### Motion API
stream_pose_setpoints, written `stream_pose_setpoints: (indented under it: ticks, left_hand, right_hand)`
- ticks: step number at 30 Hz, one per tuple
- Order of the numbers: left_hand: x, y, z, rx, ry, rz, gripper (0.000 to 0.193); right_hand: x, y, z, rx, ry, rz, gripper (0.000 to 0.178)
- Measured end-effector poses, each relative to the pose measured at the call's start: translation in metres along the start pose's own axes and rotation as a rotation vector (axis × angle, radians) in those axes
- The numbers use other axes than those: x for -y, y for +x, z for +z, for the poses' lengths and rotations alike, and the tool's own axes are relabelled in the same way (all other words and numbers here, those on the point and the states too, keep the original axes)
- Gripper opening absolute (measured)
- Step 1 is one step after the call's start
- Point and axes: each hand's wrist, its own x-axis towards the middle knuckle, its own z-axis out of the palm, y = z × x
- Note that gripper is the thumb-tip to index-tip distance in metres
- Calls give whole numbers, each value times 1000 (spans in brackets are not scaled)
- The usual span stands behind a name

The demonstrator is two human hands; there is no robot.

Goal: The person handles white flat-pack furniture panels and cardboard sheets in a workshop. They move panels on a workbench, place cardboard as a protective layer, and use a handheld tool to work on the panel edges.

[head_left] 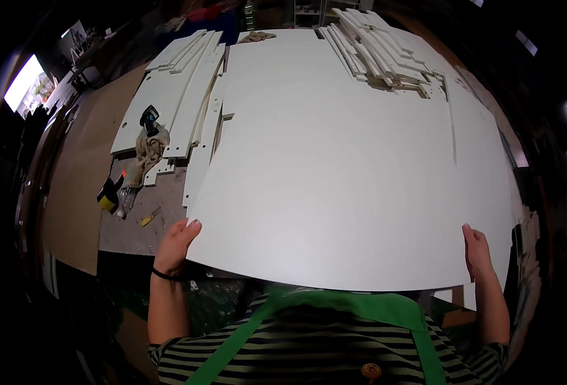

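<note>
A large, smooth white panel spreads across the middle, its near edge close to my green apron. My left hand is closed around its near left corner, the thumb on top and the other fingers mostly hidden beneath. At the near right, my right hand grips the panel's side edge with the thumb pointing up; its other fingers are largely out of sight. A dark band circles my left wrist.
Long white boards with drilled holes lie at the left, and a stack of white strips at the far right. Left of the panel are a dark power tool, a crumpled cloth, a black-and-yellow object and a small yellow tool.
</note>
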Motion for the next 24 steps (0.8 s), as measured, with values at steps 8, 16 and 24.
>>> stream_pose_setpoints:
  ticks: [8, 16, 24]
  left_hand:
    - [-19, 13, -110, -180, 82, 110, 32]
    - [-11, 74, -142, -279, 294, 5, 33]
    - [60, 165, -116, -393, 128, -33, 38]
  right_hand:
    - [89, 56, 152, 147, -28, -10, 49]
    - [66, 119, 226, 21, -342, -15, 72]
    - [68, 208, 228, 107, -778, -147, 59]
